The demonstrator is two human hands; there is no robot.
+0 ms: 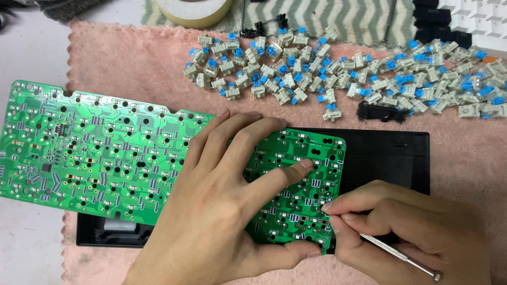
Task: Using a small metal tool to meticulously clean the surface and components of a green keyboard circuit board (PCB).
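Progress: we'd say the teardown is well along. The green circuit board (105,153) is out and lying back-up across the black tray (391,158), and a big heap of blue-stemmed key switches (338,74) already sits loose near the far edge of the pink mat (116,63).
Left: looks like the board's right end is what we're working on now; can't tell what's left on its hidden face.
Left hand (222,211): spread flat, pressing the board's right end down.
Right hand (406,232): pinched shut on a thin metal tool (401,257), tip at the board's near right corner.
Count: one board, one tray, one tool, one tape roll (193,10) at the far edge; switches are dozens, too heaped to count exactly.
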